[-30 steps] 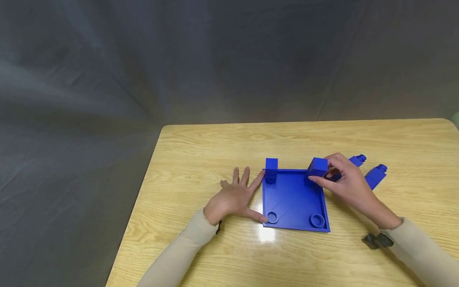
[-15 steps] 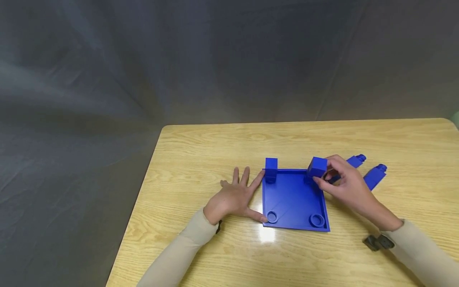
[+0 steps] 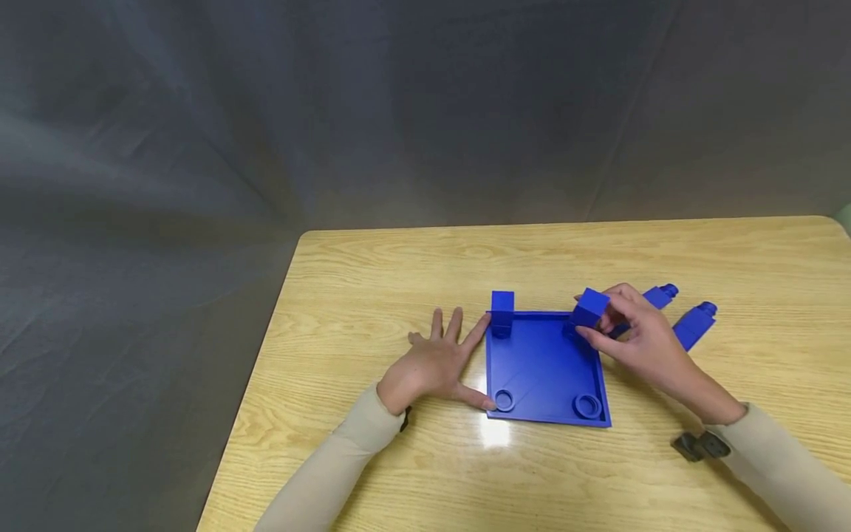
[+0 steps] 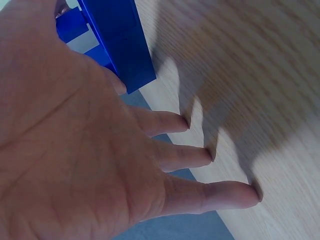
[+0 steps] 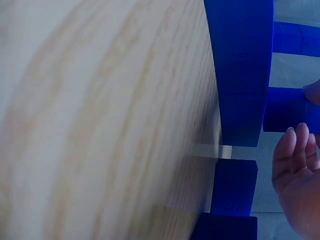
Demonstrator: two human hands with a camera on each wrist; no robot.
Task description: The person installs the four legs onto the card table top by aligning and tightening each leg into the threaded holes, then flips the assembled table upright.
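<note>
Flat on the table lies a square blue toy tabletop (image 3: 545, 369), its raised rim and round corner sockets facing up. My right hand (image 3: 648, 340) pinches a square blue table leg (image 3: 590, 309) between thumb and fingers. That leg stands upright at the far right corner; its lower end is hidden. My left hand (image 3: 428, 369) lies with fingers spread on the wood, thumb and index finger touching the tabletop's left edge. In the left wrist view, the palm (image 4: 85, 150) is beside the blue rim. The right wrist view shows the thumb (image 5: 312, 93) against the held leg.
Another blue leg (image 3: 502, 314) stands at the far left corner. Two loose legs with threaded ends, one nearer (image 3: 696, 325) and one farther (image 3: 660, 297), lie right of the tabletop, partly behind my right hand. A dark curtain (image 3: 465, 111) hangs behind the wooden table (image 3: 372, 281).
The held leg has turned a little about its upright axis, and my right fingers and thumb have shifted slightly with it. My left hand and the tabletop have stayed in place.
</note>
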